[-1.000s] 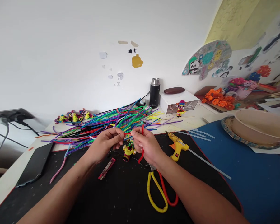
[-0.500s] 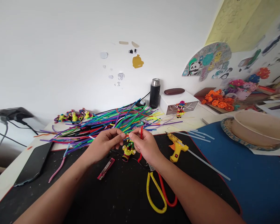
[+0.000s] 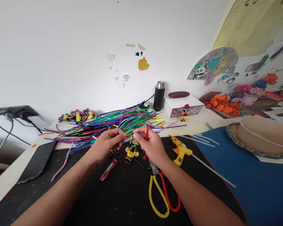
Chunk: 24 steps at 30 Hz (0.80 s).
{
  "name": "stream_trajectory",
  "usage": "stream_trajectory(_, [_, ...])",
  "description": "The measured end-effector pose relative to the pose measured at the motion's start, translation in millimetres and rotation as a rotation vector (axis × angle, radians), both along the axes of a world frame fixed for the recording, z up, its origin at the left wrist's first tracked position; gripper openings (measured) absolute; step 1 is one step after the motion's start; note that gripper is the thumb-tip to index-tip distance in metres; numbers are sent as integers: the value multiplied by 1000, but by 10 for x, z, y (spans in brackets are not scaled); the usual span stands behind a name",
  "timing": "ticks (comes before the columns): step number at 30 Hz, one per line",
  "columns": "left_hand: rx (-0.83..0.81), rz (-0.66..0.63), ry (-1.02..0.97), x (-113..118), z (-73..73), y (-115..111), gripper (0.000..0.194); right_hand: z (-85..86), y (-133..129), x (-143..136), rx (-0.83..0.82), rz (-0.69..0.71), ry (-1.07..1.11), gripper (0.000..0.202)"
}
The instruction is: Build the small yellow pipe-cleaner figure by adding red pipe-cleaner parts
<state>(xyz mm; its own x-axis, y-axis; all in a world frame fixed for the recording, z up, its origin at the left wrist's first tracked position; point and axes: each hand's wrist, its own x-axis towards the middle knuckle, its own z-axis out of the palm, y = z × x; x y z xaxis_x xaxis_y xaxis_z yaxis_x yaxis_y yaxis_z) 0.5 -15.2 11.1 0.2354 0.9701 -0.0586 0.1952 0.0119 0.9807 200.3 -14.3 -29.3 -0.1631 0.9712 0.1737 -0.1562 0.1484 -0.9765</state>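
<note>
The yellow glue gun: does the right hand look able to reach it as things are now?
Probably yes: the yellow glue gun lies to the right of the right hand, with only bare black mat visible between. The red pipe cleaner in its fingers may hinder grasping.

black mat [image 3: 118, 197] (red edge), scissors [image 3: 155, 169], glue gun [image 3: 182, 152], possibly a phone [image 3: 39, 163]

Two bare forearms [image 3: 60, 196] angle forward and inward; the bare left hand [image 3: 109, 142] is pinched thumb-to-forefinger, the bare right hand [image 3: 153, 146] curled, near it but apart.
</note>
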Motion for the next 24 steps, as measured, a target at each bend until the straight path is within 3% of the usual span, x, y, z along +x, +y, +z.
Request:
stream_trajectory(9, [-9,-19,38,38,20,-20,40,-36,-62,-4,262,-95,-406,14])
stream_trajectory(17, [-32,-12,54,69,49,-43,41,-43,-66,6,356,-128,-484,14])
stream_trajectory(24, [-166,29,-130,113,-70,-23,43,-12,-112,-15,380,-155,-516,15])
